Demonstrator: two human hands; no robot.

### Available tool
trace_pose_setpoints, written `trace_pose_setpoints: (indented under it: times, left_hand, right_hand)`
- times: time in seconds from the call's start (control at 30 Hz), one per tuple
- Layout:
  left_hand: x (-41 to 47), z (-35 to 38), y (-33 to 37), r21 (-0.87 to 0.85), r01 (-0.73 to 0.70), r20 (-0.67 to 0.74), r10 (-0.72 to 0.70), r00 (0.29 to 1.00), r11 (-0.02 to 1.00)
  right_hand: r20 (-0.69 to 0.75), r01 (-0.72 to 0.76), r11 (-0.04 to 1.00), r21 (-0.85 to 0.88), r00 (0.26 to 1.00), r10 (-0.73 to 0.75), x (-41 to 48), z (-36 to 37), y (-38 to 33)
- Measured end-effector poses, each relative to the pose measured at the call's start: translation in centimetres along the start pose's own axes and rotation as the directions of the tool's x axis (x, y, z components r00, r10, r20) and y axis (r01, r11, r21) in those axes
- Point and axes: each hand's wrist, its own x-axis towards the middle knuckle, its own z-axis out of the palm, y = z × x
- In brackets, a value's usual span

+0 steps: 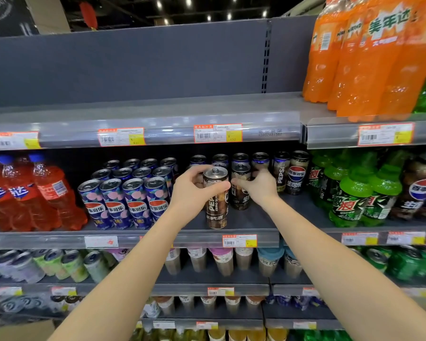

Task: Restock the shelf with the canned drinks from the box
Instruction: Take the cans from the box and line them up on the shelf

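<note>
Left hand [194, 190] is gripping a brown can [215, 205], thumb and fingers curled round its top; the can is standing upright at the front of the middle shelf [256, 217]. Right hand [258, 185] is clasping a second brown can [240, 198] just behind it.

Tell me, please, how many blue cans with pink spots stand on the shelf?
12, in three rows of four beside the red bottles: front row, middle row, back row. More may be hidden behind them.
</note>
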Motion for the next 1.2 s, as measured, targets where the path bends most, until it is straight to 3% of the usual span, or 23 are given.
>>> trace_pose_setpoints:
  times: [0.07, 0.17, 0.27, 0.37, 0.43, 0.57, 0.7, 0.9, 1.0, 1.2]
  left_hand:
    - [0.3, 0.5, 0.0, 0.009, 0.002, -0.001, -0.002, 1.000, 1.000]
    - [0.7, 1.4, 0.2, 0.005, 0.014, -0.010, -0.014, 1.000, 1.000]
    - [1.1, 2.7, 0.7, 0.009, 0.002, -0.001, -0.002, 1.000, 1.000]
    - [1.5, 4.1, 1.4, -0.015, -0.006, -0.001, 0.006, 1.000, 1.000]
    - [1.8, 5.1, 1.7, -0.015, -0.007, -0.010, 0.006, 1.000, 1.000]
    - [2.1, 7.0, 2.0, 0.014, -0.010, 0.018, 0.010, 1.000, 1.000]
    - [2.0, 7.1, 2.4, 0.148, -0.077, 0.098, 0.063, 0.993, 0.986]
    - [2.0, 5.3, 1.5, 0.663, -0.251, 0.117, 0.234, 0.965, 0.705]
    - [1.4, 5.0, 1.0, 0.742, -0.266, 0.144, 0.242, 0.960, 0.616]
    - [0.7, 4.4, -0.1, 0.781, -0.260, 0.161, 0.219, 0.962, 0.568]
  right_hand:
    - [-0.058, -0.004, 1.000, 0.013, 0.998, 0.005, -0.4, -0.8, -0.6]
    - [-0.097, 0.101, 0.978, 0.181, 0.992, -0.084, -2.3, -2.5, -2.1]
    - [0.240, 0.105, 0.952, 0.288, 0.954, -0.178, -4.6, -4.2, -3.5]
    - [0.441, 0.174, 0.973, 0.154, 0.869, -0.225, -5.8, -5.3, -3.3]
    - [0.394, 0.223, 0.973, 0.058, 0.891, -0.227, -6.1, -5.7, -3.3]
    - [0.137, 0.261, 0.965, 0.026, 0.955, -0.263, -6.3, -6.3, -3.4]
    - [0.103, 0.222, 0.972, 0.075, 0.968, -0.229, -5.5, -7.3, -2.3]
    - [0.064, 0.166, 0.986, 0.032, 0.984, -0.168, -3.1, -7.7, 0.0]
    - [0.070, 0.112, 0.994, 0.020, 0.991, -0.113, -1.8, -7.2, 0.8]
    - [0.064, 0.104, 0.993, -0.052, 0.993, -0.101, -0.5, -6.0, 1.6]
